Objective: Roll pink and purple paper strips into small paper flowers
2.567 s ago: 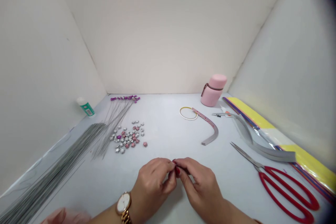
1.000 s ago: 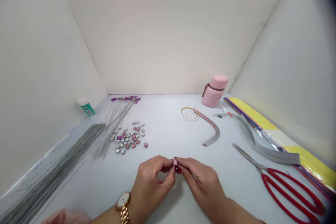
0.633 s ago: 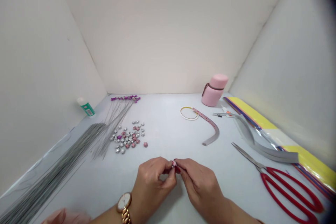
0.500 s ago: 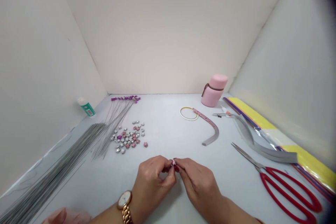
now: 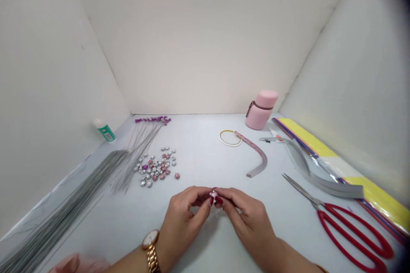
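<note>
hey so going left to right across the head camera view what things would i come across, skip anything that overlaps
Green-and-white bottle, loose small stars, the pinched pale pink star, white-and-yellow ring, pink flask, red-handled scissors.

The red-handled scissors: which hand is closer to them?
Right. The right hand is left of the scissors, not touching them; the left hand is farther left. Both hands pinch a small pale star.
</note>
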`<action>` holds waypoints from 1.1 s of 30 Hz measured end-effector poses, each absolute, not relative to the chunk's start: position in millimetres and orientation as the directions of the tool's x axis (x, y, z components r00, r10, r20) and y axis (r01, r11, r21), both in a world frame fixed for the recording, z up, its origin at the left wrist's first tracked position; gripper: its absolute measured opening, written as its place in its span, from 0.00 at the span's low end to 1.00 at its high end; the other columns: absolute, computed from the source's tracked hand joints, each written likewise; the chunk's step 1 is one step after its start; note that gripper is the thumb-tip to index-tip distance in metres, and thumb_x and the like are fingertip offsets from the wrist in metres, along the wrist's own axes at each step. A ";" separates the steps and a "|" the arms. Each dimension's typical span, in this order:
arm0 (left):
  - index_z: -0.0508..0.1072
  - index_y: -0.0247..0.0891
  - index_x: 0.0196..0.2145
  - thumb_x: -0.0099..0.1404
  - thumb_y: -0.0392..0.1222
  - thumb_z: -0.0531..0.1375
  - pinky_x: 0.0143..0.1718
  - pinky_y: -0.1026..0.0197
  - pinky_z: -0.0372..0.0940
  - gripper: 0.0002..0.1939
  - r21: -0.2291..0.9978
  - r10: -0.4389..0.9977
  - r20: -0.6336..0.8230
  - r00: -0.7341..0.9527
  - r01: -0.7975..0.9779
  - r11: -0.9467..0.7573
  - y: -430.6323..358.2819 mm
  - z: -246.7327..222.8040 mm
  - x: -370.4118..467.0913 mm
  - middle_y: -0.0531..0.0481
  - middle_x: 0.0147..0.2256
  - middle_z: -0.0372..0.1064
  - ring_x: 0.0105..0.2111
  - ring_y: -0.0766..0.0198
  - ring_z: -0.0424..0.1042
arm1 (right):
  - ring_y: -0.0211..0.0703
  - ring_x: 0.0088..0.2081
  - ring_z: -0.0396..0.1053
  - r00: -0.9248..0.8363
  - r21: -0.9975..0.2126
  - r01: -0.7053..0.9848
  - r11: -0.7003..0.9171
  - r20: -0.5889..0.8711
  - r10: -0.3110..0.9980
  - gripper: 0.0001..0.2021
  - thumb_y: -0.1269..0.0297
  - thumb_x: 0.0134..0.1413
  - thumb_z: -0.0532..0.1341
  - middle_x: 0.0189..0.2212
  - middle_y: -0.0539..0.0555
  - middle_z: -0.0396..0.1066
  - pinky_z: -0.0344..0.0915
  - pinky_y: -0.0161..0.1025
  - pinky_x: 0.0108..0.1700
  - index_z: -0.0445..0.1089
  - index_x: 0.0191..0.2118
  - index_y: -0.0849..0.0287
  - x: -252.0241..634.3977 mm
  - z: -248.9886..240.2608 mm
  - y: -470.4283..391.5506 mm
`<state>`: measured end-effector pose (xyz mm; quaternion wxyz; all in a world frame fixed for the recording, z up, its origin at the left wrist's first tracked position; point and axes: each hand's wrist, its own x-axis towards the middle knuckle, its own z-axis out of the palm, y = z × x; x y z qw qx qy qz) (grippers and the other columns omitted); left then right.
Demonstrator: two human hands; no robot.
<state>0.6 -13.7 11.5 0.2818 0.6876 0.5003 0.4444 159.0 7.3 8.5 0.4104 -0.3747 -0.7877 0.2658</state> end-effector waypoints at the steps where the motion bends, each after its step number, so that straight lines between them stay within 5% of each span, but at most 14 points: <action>1: 0.71 0.39 0.37 0.59 0.34 0.54 0.32 0.66 0.67 0.09 0.831 0.940 0.328 0.097 0.443 -0.336 -13.9 11.2 0.6 0.50 0.32 0.73 0.31 0.66 0.71 | 0.38 0.30 0.71 -0.371 -0.720 0.378 0.581 0.457 0.808 0.10 0.71 0.55 0.51 0.29 0.52 0.72 0.68 0.33 0.32 0.67 0.40 0.58 159.0 9.3 7.2; 17: 0.71 0.36 0.30 0.57 0.32 0.56 0.29 0.66 0.65 0.05 0.697 0.879 0.463 0.111 0.567 -0.439 -14.6 11.5 2.3 0.50 0.26 0.71 0.26 0.67 0.70 | 0.38 0.30 0.70 -0.401 -0.660 0.439 0.610 0.464 0.790 0.08 0.73 0.54 0.52 0.28 0.52 0.72 0.67 0.33 0.32 0.67 0.36 0.58 158.9 13.5 5.7; 25: 0.70 0.35 0.26 0.52 0.29 0.57 0.26 0.69 0.64 0.05 0.740 0.901 0.408 0.147 0.525 -0.420 -14.0 13.5 1.5 0.52 0.22 0.70 0.22 0.69 0.69 | 0.41 0.29 0.69 -0.490 -0.481 0.452 0.751 0.570 0.660 0.09 0.76 0.54 0.50 0.28 0.55 0.71 0.65 0.36 0.30 0.66 0.38 0.62 161.3 3.9 2.6; 33: 0.71 0.35 0.32 0.56 0.31 0.56 0.30 0.70 0.65 0.06 0.818 0.936 0.313 0.163 0.455 -0.353 -9.8 12.7 -2.2 0.51 0.28 0.72 0.27 0.70 0.71 | 0.38 0.34 0.68 -0.494 -0.665 0.381 0.642 0.441 0.750 0.12 0.74 0.56 0.50 0.33 0.55 0.71 0.66 0.34 0.36 0.64 0.44 0.60 163.7 5.7 9.7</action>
